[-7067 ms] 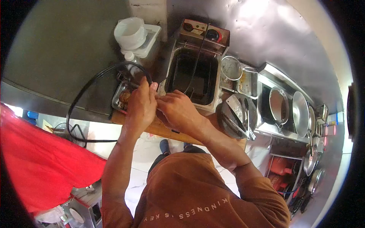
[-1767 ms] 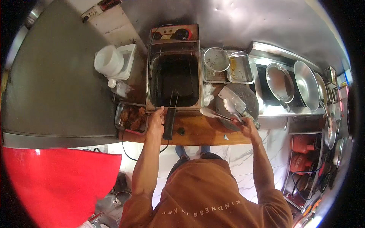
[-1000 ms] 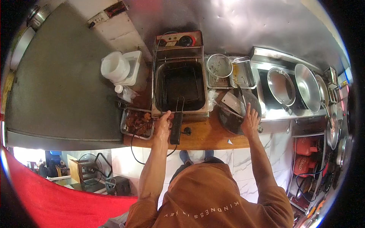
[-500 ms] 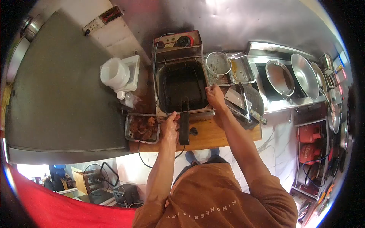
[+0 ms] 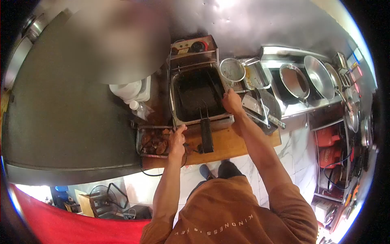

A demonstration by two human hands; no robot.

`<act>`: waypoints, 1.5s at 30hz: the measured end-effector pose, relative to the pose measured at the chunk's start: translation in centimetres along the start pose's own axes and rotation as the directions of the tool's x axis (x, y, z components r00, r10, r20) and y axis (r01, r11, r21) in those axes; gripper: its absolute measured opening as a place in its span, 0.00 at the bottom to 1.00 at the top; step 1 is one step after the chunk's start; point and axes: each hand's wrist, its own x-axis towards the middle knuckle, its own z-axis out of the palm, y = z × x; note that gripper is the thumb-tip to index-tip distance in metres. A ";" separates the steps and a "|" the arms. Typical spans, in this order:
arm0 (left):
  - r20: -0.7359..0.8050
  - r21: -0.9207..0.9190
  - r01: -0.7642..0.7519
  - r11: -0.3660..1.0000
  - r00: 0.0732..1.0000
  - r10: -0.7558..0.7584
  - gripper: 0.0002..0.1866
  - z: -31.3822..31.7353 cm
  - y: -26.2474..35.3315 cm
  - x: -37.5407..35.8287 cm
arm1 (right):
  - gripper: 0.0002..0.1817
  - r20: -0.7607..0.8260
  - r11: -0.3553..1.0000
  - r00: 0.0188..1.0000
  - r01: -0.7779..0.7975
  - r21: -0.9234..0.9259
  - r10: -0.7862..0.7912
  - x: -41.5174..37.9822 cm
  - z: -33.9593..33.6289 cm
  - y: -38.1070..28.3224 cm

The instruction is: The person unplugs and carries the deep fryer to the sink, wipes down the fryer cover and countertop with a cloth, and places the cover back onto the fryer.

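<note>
A metal deep fryer (image 5: 230, 120) with a dark inside stands on a wooden counter. Its black basket handle (image 5: 207, 136) sticks out over the front edge. My left hand (image 5: 177, 140) is closed around the fryer's front left corner. On the right side, my right hand (image 5: 232, 101) grips the fryer's rim. The control box (image 5: 194, 47) with a red-and-black dial sits at the fryer's back. Just left of my left hand is a metal tray (image 5: 153, 155) holding pieces of brownish, marinated-looking meat.
Right of the fryer are a strainer (image 5: 232, 70), a metal tray (image 5: 266, 83) and a cleaver (image 5: 252, 104) on a dark round board. Pans (image 5: 294, 81) sit on the stove. A plastic bottle (image 5: 137, 108) stands at left beside white containers. A blurred patch covers the upper left.
The fryer has shifted slightly to the right and turned a little, with both my hands still on it. My view has tilted slightly, and a blurred patch now covers the upper left.
</note>
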 end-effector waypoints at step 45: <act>-0.153 0.502 -0.306 0.809 0.889 0.432 0.09 3.9 4.9 1.2 | 0.20 0.041 0.990 0.989 0.139 0.024 -0.140 8.3 0.8 0.9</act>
